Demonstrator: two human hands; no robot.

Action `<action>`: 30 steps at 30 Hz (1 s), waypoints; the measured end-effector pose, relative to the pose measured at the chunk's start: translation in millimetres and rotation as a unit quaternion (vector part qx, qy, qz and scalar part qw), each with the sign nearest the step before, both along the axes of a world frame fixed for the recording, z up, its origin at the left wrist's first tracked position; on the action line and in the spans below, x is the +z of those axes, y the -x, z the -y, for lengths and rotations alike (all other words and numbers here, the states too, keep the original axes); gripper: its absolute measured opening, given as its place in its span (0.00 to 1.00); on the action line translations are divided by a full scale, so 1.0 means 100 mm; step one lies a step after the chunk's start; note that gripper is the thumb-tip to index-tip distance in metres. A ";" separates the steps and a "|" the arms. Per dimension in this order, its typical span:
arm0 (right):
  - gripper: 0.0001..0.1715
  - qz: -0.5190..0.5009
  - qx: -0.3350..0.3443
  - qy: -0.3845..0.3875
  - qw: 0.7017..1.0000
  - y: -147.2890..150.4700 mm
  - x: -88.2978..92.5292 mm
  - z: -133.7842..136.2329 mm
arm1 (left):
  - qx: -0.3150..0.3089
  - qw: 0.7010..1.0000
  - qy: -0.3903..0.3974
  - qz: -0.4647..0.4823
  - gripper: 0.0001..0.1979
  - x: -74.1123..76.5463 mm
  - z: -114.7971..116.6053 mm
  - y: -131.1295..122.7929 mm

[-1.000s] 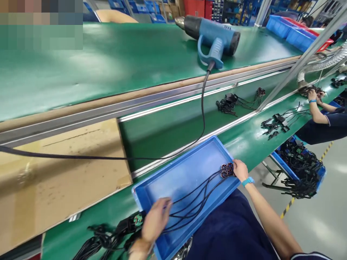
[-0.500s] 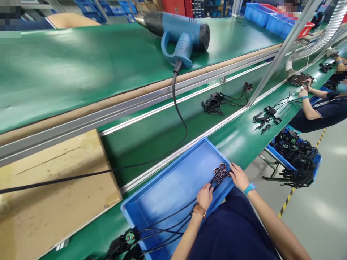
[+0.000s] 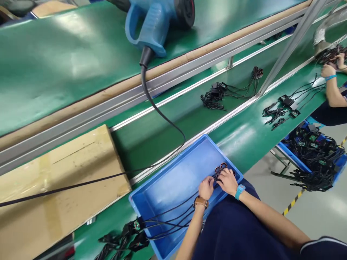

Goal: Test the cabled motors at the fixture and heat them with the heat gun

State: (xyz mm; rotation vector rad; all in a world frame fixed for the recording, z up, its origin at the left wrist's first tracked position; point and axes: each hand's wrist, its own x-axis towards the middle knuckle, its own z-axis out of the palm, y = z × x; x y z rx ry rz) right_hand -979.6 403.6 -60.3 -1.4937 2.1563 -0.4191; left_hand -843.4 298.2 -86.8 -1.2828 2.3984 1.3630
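In the lower middle of the frame, black cords are being pinched in a blue tray by the left hand. Round ends are being partly covered by the right hand, its grip hidden. At right, a cord heap is being held by a blue bin.

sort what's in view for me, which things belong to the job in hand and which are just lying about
Job in hand:
left hand, at the black cables
right hand, over their round ends
blue tray under both hands

Apparently just lying about:
blue heat gun
cardboard
cable bundle behind the tray
cable heap at right
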 end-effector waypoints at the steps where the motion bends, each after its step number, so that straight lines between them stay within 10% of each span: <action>1: 0.10 0.007 0.005 -0.008 1.000 0.01 -0.03 0.02 | 0.010 1.000 -0.011 -0.001 0.10 -0.03 0.00 -0.01; 18: 0.11 0.099 -0.006 0.079 0.992 0.11 -0.03 -0.12 | -0.018 0.994 -0.099 -0.048 0.15 -0.16 0.14 -0.14; 21: 0.20 0.063 -0.104 0.144 0.982 0.20 0.04 -0.28 | -0.025 0.994 -0.076 -0.069 0.17 -0.13 0.26 -0.12; 30: 0.23 0.017 -0.167 0.168 0.971 0.39 -0.26 -0.26 | -0.061 0.992 -0.035 -0.104 0.26 -0.17 0.23 0.64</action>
